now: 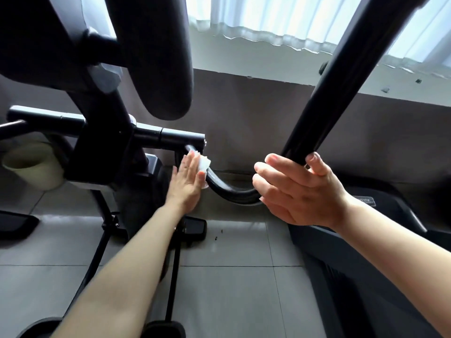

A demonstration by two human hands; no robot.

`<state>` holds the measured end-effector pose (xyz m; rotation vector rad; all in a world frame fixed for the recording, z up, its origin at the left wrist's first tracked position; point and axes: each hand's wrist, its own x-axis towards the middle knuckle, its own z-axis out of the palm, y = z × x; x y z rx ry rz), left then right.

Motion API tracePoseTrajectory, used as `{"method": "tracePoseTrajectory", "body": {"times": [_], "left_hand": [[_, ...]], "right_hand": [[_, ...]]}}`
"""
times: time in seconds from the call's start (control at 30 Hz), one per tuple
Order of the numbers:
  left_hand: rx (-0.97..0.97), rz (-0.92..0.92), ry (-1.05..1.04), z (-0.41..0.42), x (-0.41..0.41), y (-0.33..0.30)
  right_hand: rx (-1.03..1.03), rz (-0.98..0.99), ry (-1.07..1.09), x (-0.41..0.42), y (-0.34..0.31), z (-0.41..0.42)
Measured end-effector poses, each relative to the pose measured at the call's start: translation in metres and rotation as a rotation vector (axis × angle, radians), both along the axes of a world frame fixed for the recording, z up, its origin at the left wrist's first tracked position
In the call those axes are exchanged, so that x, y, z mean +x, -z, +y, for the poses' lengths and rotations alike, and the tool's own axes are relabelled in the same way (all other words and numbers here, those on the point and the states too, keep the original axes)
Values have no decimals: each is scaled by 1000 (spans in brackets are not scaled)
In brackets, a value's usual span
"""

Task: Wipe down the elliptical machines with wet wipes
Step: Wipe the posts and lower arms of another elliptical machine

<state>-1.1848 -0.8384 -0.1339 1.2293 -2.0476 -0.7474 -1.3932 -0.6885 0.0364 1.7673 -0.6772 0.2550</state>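
Grey tiled floor [231, 284] below. Your left hand [186, 179] presses wet wipe [203, 164] flat-fingered against curved bar [229, 191]; right hand [300, 189] grips upright handle [341, 93].

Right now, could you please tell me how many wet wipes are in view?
1. The single wet wipe lies under the left hand, pressed against the curved black bar below the horizontal tube. More may be hidden outside the frame.
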Motion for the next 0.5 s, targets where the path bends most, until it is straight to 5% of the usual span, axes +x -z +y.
{"method": "tracePoseTrajectory", "body": {"times": [0.07, 0.3, 0.5], "left_hand": [[-21, -135, 30, -18, 7, -7], [12, -144, -1, -40, 3, -11], [23, 321, 52, 34, -31, -17]], "right_hand": [[0, -7, -13, -1, 3, -2], [14, -33, -18, 0, 6, -1], [39, -47, -9, 2, 5, -1]]}}
